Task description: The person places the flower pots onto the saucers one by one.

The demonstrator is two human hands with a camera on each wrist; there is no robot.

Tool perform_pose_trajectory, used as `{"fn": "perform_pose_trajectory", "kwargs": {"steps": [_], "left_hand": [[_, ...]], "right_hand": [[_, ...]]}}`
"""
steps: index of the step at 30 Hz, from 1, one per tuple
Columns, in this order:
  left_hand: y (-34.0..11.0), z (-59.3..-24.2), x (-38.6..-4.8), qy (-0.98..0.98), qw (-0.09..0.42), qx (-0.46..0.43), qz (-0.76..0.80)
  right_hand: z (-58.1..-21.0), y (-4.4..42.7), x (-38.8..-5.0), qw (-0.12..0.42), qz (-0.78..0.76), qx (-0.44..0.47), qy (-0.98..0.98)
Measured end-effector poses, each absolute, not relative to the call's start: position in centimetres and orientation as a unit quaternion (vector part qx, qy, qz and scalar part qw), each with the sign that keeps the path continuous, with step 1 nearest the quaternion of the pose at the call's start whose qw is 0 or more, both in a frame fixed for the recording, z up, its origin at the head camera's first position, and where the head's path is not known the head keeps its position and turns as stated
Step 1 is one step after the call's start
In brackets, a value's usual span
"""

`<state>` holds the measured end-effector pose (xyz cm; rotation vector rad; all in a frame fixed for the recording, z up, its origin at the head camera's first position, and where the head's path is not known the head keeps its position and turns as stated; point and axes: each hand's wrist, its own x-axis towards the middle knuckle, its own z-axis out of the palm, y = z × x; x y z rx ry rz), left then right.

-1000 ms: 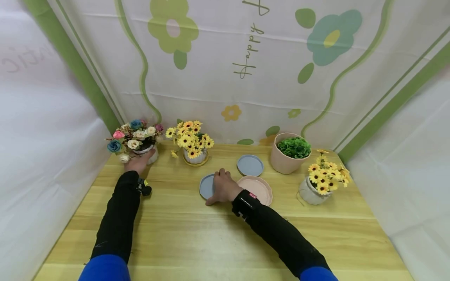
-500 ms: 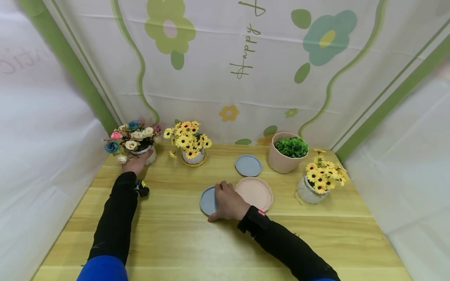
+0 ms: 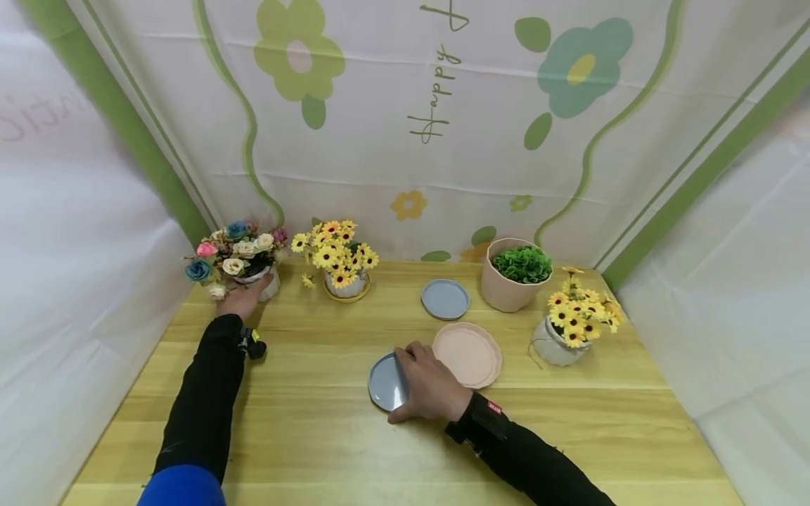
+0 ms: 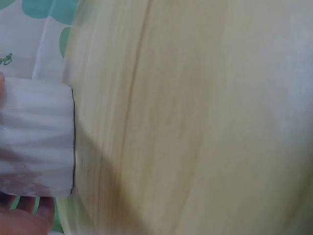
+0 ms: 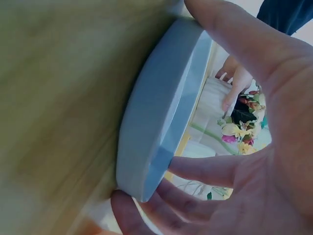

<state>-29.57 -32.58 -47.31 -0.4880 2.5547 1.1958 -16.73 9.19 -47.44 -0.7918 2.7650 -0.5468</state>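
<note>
My left hand grips a whitish ribbed pot of mixed artificial roses at the back left of the table. In the left wrist view, fingers curl around the pot's lower side and a bit of thumb shows above. Near the table's middle, my right hand holds a blue-grey plant saucer by its rim. The right wrist view has the thumb on one end of that saucer and the fingers on the other, its base close to the wood. A pink scalloped saucer lies just beyond the right hand.
Another blue-grey saucer lies farther back. Beside it stands a pink pot with green foliage. A white pot of yellow daisies is at the right. More daisies in a pot stand on a yellow saucer at the back.
My right hand has drawn the blue-grey saucer nearer to me and slightly rightward. The pink saucer has shifted a little right and nearer. My left hand stays at the rose pot.
</note>
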Motion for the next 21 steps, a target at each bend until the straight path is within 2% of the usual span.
{"fn": "perform_pose_trajectory", "kwargs": {"steps": [8,13,21], "left_hand": [[-32.9,-47.5,-29.4,0.865,0.159,-0.166,0.445],[-33.1,-47.4,-29.1,0.873,0.176,-0.157,0.428],[-32.6,-46.8,-26.8,0.866,0.188,-0.150,0.438]], "right_hand": [[-47.9,10.4,-16.1,0.093,-0.202,-0.276,0.935],[-48.0,11.0,-15.9,0.103,-0.211,-0.267,0.935],[-47.9,11.4,-15.6,0.116,-0.240,-0.258,0.928]]}}
